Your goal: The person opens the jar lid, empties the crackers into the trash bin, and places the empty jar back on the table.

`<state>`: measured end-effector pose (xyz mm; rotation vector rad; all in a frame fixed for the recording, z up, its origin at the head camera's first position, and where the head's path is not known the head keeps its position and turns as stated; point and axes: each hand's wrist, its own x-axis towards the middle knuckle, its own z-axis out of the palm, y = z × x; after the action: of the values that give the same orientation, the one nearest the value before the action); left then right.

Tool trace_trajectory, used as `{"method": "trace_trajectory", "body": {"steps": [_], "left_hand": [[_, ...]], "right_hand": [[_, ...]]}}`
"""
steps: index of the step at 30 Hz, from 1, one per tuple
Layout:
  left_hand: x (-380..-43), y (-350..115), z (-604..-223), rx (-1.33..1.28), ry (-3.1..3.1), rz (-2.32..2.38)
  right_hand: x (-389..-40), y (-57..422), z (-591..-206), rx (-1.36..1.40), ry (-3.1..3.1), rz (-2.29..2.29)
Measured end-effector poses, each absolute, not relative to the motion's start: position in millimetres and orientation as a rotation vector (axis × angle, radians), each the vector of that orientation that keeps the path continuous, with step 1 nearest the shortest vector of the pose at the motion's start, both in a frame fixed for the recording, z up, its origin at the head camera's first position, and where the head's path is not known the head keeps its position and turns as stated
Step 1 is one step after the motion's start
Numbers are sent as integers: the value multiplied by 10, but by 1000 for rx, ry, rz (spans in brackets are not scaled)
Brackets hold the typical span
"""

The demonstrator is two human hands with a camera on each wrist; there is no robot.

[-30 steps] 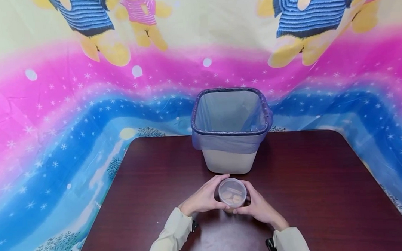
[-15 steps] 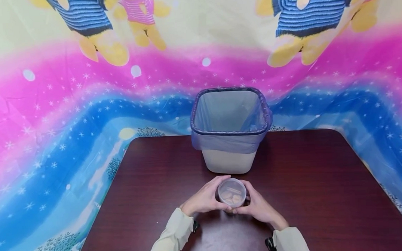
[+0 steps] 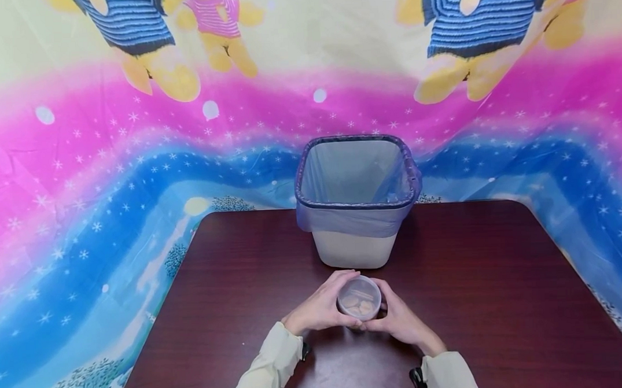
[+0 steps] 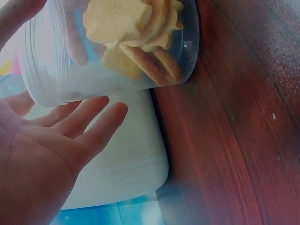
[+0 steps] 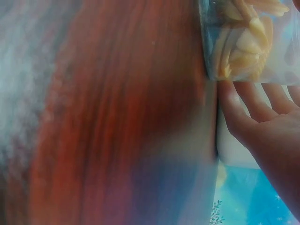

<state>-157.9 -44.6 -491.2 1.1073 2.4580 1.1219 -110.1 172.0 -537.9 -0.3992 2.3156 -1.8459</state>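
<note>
head: left fingers (image 3: 338, 279), right fingers (image 3: 387, 290) grip one jar (image 3: 359, 299); one bin (image 3: 356, 249) behind

I see bright, even light, pale glare on the table (image 3: 344, 363) near the jar (image 3: 359, 299), and, in the right wrist view, blur left of it.

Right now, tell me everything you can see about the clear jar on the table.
The jar is round, see-through and looks like plastic, with smooth walls and a ridged band near the top. Pale brown cookies, some with scalloped edges, lie in its lower part. Whether a clear lid covers it, I can't tell. It appears to stand upright on the dark red table, in front of the lined bin, held between the left hand and right hand.
</note>
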Motion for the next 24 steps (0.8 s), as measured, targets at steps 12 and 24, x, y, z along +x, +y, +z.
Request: {"method": "trace_trajectory", "body": {"steps": [12, 24], "left_hand": [[-1554, -427, -4923, 1111, 2457, 1157], [-1553, -391, -4992, 1171, 2517, 1167]], "right_hand": [[-1093, 1713, -5361, -395, 2266, -1881], [-1102, 1712, -5355, -352, 2317, -1833]]}}
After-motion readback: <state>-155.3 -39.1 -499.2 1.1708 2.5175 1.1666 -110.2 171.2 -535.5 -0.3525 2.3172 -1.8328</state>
